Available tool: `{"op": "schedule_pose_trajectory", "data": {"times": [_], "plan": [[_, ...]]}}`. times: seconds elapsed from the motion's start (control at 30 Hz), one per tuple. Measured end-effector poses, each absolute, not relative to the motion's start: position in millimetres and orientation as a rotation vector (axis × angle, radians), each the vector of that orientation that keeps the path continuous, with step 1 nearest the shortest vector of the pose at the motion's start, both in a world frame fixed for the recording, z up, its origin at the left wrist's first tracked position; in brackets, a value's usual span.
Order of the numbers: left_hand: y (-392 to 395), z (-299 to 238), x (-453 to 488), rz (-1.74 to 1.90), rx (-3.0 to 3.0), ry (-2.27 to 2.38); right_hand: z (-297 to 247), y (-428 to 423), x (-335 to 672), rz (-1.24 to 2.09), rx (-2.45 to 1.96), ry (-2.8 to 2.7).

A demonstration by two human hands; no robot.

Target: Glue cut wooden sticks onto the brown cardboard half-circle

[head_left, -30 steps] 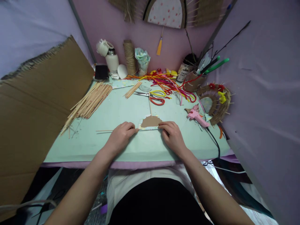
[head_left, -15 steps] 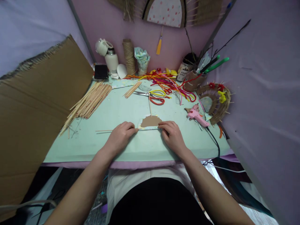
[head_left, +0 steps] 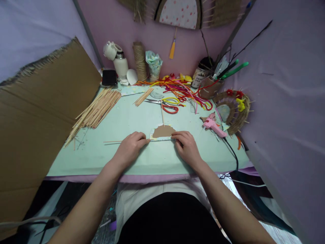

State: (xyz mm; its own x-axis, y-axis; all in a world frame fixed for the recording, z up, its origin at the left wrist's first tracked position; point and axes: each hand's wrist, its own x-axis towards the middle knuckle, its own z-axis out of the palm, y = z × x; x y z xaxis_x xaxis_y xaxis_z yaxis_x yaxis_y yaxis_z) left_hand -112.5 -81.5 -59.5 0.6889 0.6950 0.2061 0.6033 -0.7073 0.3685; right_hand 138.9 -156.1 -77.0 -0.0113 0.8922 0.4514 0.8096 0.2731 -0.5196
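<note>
A small brown cardboard half-disc (head_left: pixel 163 131) with a pale patterned edge lies flat on the mint-green table top (head_left: pixel 142 157). A thin wooden stick (head_left: pixel 162 113) runs from its top toward the back. My left hand (head_left: pixel 131 147) has its fingers curled, the fingertips pressing the half-disc's left corner. My right hand (head_left: pixel 186 146) is curled the same way, pinching the right corner. Another thin stick (head_left: pixel 113 142) lies just left of my left hand.
A bundle of wooden sticks (head_left: pixel 98 108) lies at the left, beside a big cardboard sheet (head_left: pixel 38 112). Red-handled scissors (head_left: pixel 166 105) and coloured pipe cleaners (head_left: pixel 185 91) sit behind. A pink glue gun (head_left: pixel 212 126) with its black cord and a wicker half-ring (head_left: pixel 235 110) are on the right.
</note>
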Motion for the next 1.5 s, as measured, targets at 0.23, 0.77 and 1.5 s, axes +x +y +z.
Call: {"op": "schedule_pose_trajectory", "data": {"times": [0.23, 0.77, 1.5], "plan": [[-82.3, -57.8, -112.0, 0.465, 2.667, 1.009, -77.9, -155.8, 139.1, 0.156, -1.543, -1.817], [-81.8, -57.5, -110.9, 0.477, 2.628, 1.031, -76.5, -156.1, 138.7, 0.159, -1.543, -1.817], [-82.2, -57.9, -112.0, 0.488, 2.53, 1.083, -77.1, -156.1, 139.1, 0.155, -1.549, -1.819]]}}
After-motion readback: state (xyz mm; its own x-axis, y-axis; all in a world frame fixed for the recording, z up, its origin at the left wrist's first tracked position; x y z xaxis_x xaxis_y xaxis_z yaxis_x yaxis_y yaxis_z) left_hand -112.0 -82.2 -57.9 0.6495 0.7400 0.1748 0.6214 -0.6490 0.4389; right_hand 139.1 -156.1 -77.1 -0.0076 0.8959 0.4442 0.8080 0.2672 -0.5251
